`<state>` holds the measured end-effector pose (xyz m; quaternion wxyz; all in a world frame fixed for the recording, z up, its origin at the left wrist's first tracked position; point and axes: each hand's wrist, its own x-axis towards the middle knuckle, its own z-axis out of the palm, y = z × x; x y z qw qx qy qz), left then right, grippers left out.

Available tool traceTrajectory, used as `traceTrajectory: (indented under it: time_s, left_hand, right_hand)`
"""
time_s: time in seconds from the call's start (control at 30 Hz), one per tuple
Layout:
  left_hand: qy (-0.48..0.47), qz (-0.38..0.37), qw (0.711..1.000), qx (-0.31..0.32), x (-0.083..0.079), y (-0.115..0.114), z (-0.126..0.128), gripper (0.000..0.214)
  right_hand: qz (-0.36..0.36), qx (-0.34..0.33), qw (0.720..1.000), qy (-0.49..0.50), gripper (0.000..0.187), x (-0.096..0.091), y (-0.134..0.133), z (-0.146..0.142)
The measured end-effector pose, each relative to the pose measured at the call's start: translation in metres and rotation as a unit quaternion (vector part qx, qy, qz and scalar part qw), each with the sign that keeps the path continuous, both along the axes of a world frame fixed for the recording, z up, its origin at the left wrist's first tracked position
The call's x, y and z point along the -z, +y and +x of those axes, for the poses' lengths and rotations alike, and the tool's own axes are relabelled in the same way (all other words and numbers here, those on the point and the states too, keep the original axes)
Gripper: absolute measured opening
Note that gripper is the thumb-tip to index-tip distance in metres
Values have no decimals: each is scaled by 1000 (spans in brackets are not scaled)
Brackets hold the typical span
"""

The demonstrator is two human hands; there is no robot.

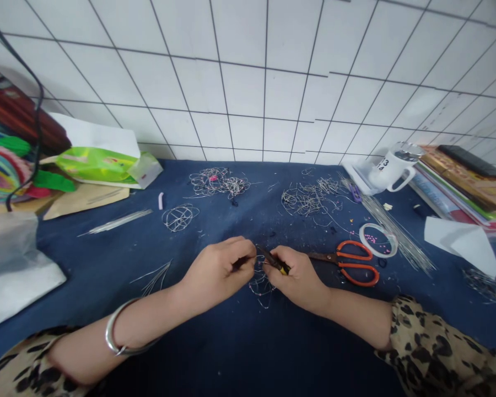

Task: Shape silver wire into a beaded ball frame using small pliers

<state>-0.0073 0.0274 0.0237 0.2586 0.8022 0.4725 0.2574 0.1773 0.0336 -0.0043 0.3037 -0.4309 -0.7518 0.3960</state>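
My left hand [219,270] is closed in a pinch on a small wire mesh piece [261,286] that hangs between both hands over the blue cloth [240,342]. My right hand [300,275] is closed round small pliers [273,260] with dark jaws and a yellow-black handle; the jaws touch the wire piece near my left fingertips. A silver bangle sits on my left wrist. Both sleeves are leopard print.
Orange-handled scissors [349,262] lie just right of my right hand, beside a tape roll [378,240] and a bundle of straight wires [397,237]. Tangled wire heaps [219,183] [310,198] and a wire ball [179,216] lie further back. White mug [391,168], books [467,182], green packet [97,165].
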Motion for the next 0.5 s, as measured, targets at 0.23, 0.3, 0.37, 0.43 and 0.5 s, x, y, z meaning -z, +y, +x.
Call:
traceTrajectory:
  time_s: [0.23,0.3,0.37,0.43,0.5]
  left_hand:
    - [-132,-116,983,-44,7,2,4,8]
    - [-192,-194,960,-56,7,2,5,7]
    - [-253,-257,930,-66,7,3,8,7]
    - [-313,-293,900,-80,8,3,9,9]
    - [-358,-314,875,-87,9,4,10,12]
  right_hand:
    - [1,0,1000,-5,6,1,0,0]
    - [-4,-1,1000,-2,6,1,0,0]
    - [-5,-2,1000,1,7,1,0,0]
    - [-5,-1,1000,1,8,1,0,0]
    - [-7,-1,1000,0,8,0,0,1]
